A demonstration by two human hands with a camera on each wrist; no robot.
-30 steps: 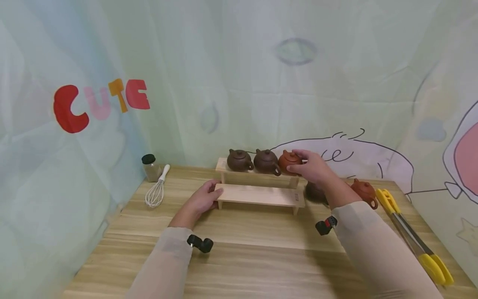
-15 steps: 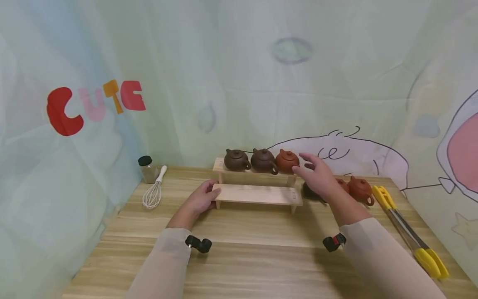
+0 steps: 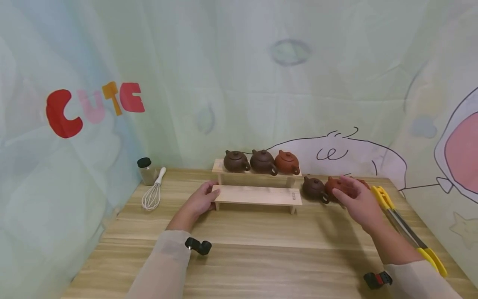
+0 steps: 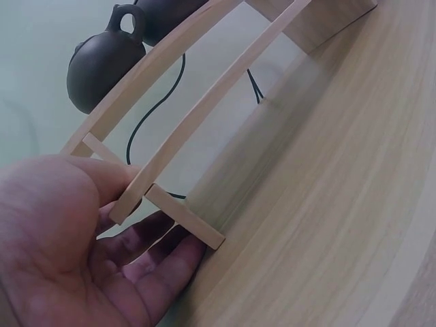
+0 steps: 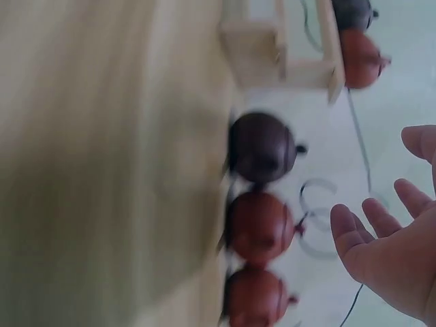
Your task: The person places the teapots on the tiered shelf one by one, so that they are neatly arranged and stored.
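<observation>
My left hand [image 3: 201,198] holds the left end of the lower step of a pale wooden two-step stand [image 3: 257,195]. In the left wrist view its thumb lies at the board's end and its fingers [image 4: 174,272] curl beside the leg. On the upper step sit two dark brown teapots [image 3: 236,161] and one reddish teapot [image 3: 286,162]. My right hand [image 3: 360,203] holds nothing, its fingers spread, and overlaps the reddish teapots on the table in the head view. The right wrist view shows a dark teapot [image 5: 262,148] and two reddish teapots [image 5: 259,228] in a row.
Yellow-tipped tongs [image 3: 407,228] lie along the table's right side. At the back left stand a black-lidded jar [image 3: 147,172] and a white-handled whisk [image 3: 154,193]. A printed cloth [image 3: 224,83] hangs behind the wooden table [image 3: 254,265].
My right hand has let go of the reddish teapot on the upper step and moved right and down to the teapots on the table. My left hand stays at the stand.
</observation>
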